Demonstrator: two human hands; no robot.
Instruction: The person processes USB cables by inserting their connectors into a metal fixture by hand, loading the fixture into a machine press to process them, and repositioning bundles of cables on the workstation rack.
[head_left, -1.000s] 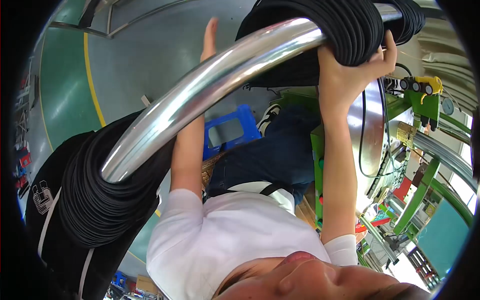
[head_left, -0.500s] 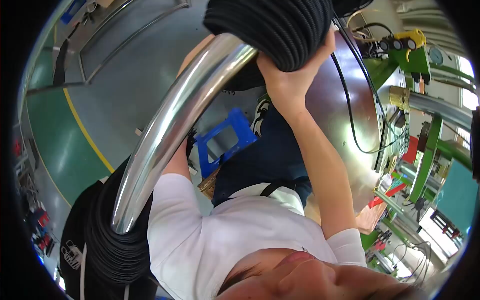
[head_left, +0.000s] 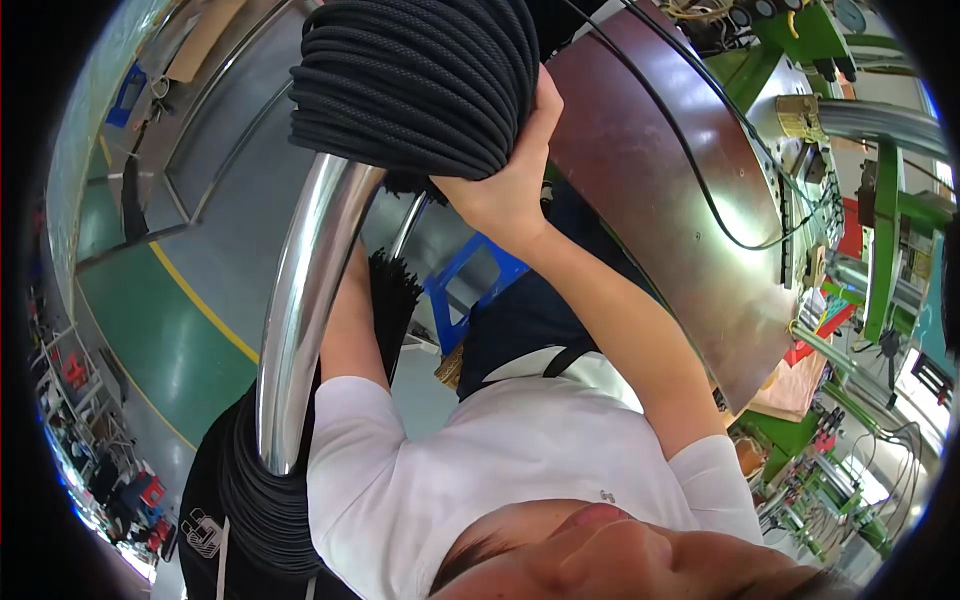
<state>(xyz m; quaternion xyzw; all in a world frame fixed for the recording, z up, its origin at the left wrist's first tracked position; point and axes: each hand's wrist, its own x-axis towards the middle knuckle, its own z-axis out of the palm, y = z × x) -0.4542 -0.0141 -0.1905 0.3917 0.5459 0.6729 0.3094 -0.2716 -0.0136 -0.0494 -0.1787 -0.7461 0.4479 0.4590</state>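
Observation:
A thick coil of black braided cord (head_left: 410,85) is at the top of the head view, around the upper end of a polished metal tube (head_left: 310,290). My right hand (head_left: 505,195) grips the coil's lower right side, its fingers curving up along the edge. My left forearm (head_left: 350,325) runs up behind the tube, and my left hand is hidden behind the tube and coil. Around the tube's lower end sits a second bundle of black cord (head_left: 265,515). Beside the left forearm, a bunch of black cut ends (head_left: 395,290) shows.
A brownish metal-topped table (head_left: 690,210) stands to the right, with black cables (head_left: 690,140) across it. Green machinery (head_left: 885,240) is beyond. A blue stool (head_left: 465,285) is below my hands. A metal frame (head_left: 180,195) stands at the upper left on the floor.
The upper coil and my right hand have moved left and slightly down in view. The tube now stands more upright. My left hand, partly seen before, is now hidden.

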